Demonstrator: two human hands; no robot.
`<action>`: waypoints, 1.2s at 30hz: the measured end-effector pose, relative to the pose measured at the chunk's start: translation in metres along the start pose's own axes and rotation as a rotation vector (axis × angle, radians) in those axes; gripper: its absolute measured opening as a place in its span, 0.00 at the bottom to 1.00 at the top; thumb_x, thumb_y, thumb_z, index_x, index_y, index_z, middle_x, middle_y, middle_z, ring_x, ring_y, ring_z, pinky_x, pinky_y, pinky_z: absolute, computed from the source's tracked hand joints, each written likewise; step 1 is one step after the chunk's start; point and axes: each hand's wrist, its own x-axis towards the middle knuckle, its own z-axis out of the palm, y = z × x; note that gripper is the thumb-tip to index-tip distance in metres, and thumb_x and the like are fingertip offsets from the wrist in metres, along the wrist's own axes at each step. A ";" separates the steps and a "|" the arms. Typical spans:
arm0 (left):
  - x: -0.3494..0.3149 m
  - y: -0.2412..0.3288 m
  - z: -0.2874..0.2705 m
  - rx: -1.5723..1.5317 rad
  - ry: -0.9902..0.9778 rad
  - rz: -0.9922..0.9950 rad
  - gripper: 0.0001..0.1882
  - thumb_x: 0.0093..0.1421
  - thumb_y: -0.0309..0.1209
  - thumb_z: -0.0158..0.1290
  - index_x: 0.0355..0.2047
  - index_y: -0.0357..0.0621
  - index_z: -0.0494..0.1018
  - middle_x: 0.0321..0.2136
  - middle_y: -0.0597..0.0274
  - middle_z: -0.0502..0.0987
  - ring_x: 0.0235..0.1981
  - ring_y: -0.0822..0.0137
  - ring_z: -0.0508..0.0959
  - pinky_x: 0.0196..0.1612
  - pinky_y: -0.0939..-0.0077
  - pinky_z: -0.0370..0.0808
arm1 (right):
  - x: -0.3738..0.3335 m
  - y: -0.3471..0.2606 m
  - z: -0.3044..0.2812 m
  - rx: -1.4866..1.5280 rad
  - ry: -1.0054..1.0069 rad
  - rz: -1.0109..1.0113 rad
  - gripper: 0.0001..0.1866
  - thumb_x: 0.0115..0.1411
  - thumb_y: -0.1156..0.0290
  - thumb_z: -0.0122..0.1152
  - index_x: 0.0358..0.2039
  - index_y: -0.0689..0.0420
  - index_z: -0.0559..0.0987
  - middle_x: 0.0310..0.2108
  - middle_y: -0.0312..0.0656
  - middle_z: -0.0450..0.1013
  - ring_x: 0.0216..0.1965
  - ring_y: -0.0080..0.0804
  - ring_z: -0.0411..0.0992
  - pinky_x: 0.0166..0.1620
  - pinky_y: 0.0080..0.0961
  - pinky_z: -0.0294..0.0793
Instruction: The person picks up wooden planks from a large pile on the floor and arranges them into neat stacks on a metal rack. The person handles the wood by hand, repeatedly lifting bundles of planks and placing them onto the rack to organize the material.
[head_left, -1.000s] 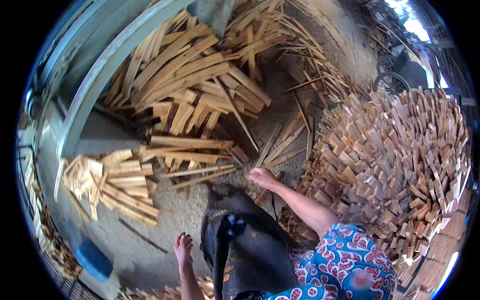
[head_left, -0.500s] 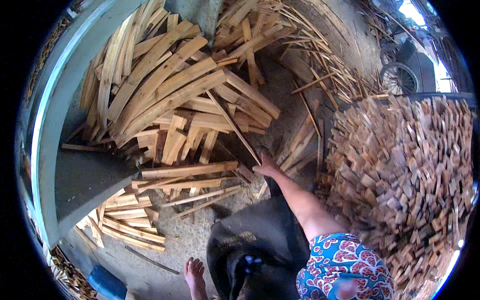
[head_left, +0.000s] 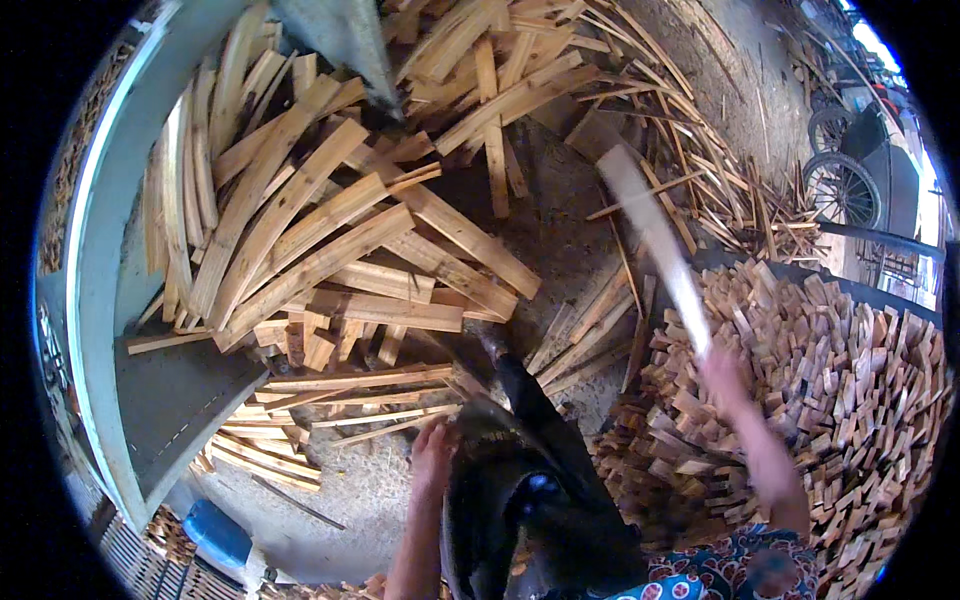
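Observation:
My right hand (head_left: pixel 725 378) grips the near end of a wooden strip (head_left: pixel 655 230). Blurred by motion, the strip points up and left over the floor, beside the big heap of short wood blocks (head_left: pixel 800 370). At the lower middle, my left hand (head_left: pixel 434 452) is by my dark-clad leg (head_left: pixel 500 480), its fingers loosely bent and holding nothing I can see. Ahead of it lie thin wooden slats (head_left: pixel 370 378) in a low stack. Beyond these, long planks (head_left: pixel 300 240) are piled loosely across one another.
A pale green metal frame (head_left: pixel 95 300) with a dark plate (head_left: pixel 180 400) stands at the left. A blue container (head_left: pixel 218 533) sits at the lower left. Thin wood strips (head_left: pixel 690 150) lie along the far right, near a cart wheel (head_left: pixel 843 190).
My right hand has swung rightward with the wooden strip, from above the floor to over the block heap. My left hand has risen beside my leg. The view has shifted slightly.

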 end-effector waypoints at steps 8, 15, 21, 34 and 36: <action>0.094 0.026 0.057 -0.184 0.100 -0.001 0.24 0.57 0.43 0.46 0.50 0.45 0.60 0.45 0.60 0.68 0.44 0.65 0.68 0.47 0.65 0.63 | 0.239 -0.142 0.038 0.060 -0.086 -0.329 0.22 0.51 0.53 0.57 0.36 0.60 0.73 0.37 0.41 0.70 0.44 0.33 0.65 0.47 0.27 0.62; 0.181 0.016 0.073 -0.506 -0.060 0.035 0.29 0.55 0.55 0.42 0.49 0.48 0.62 0.46 0.61 0.67 0.45 0.61 0.67 0.47 0.60 0.64 | 0.251 -0.148 0.290 -0.100 -0.522 -0.369 0.28 0.50 0.55 0.58 0.48 0.57 0.68 0.41 0.43 0.70 0.41 0.24 0.67 0.46 0.24 0.64; 0.176 0.018 0.078 -0.765 0.050 0.007 0.27 0.58 0.49 0.44 0.49 0.43 0.60 0.46 0.61 0.65 0.47 0.65 0.66 0.48 0.69 0.64 | 0.179 -0.152 0.265 0.109 -0.819 -0.218 0.34 0.46 0.51 0.60 0.49 0.57 0.64 0.43 0.44 0.68 0.43 0.35 0.67 0.44 0.31 0.67; 0.170 0.044 0.043 -0.743 -0.020 0.159 0.40 0.51 0.63 0.40 0.54 0.46 0.56 0.52 0.56 0.61 0.53 0.55 0.60 0.54 0.56 0.58 | 0.160 -0.169 0.323 0.430 -0.874 -0.216 0.36 0.46 0.57 0.61 0.53 0.59 0.60 0.47 0.41 0.64 0.49 0.30 0.61 0.51 0.27 0.59; 0.195 0.034 0.029 -0.808 -0.137 0.207 0.40 0.52 0.62 0.40 0.54 0.45 0.57 0.51 0.56 0.62 0.52 0.54 0.62 0.54 0.55 0.58 | 0.166 -0.177 0.335 0.585 -0.806 -0.149 0.32 0.47 0.58 0.60 0.50 0.59 0.64 0.44 0.40 0.66 0.45 0.29 0.64 0.49 0.27 0.62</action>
